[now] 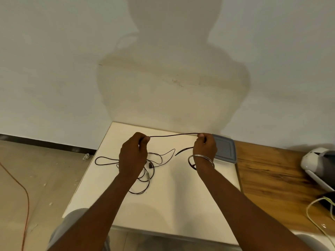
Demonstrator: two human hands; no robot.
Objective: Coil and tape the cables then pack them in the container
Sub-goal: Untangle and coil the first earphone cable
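A thin black cable is stretched taut between my two hands above a small white table. My left hand pinches one part of it at the fingertips. My right hand, with a metal bangle on the wrist, pinches the other part. The rest of the cable lies in loose loops on the table under my left hand, with a small plug among them. Behind my right hand sits a grey lidded container, partly hidden.
A wooden table adjoins on the right, holding a white and grey device and a white cord. An orange cable runs across the floor at left. A white wall stands right behind the table.
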